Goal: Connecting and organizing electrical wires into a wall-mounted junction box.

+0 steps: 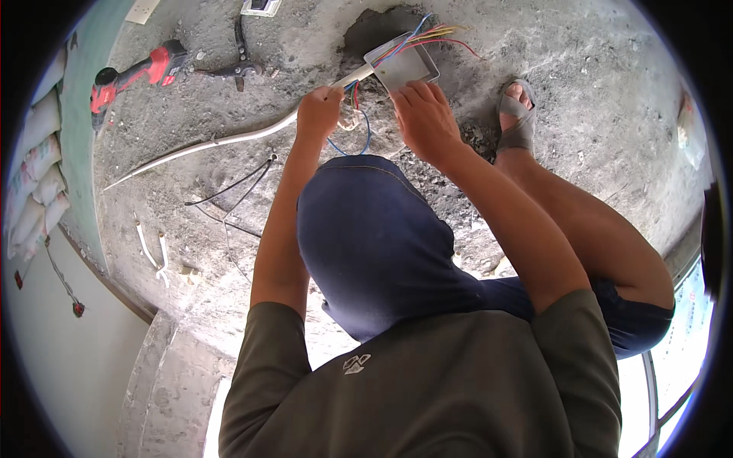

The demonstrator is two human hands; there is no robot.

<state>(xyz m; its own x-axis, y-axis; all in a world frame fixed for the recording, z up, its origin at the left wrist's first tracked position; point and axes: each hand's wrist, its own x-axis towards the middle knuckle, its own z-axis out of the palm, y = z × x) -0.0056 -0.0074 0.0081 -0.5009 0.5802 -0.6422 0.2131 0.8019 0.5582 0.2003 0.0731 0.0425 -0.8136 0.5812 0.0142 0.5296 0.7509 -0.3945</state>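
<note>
As my left hand (319,111) grips the white pipe (244,137), it slants up-right to the box (406,72) my right hand (426,118) holds.

The shirt (466,389) is dark olive, with short sleeves (578,332) and a small pale emblem (356,363) of angular shapes on its front. The shorts (366,244) are navy blue, with tan stitching (365,166) running near one hem. The visible sandal (519,130) is grey, with broad crossed straps. The left hand (319,114) and right hand (426,120) are bare.
</note>
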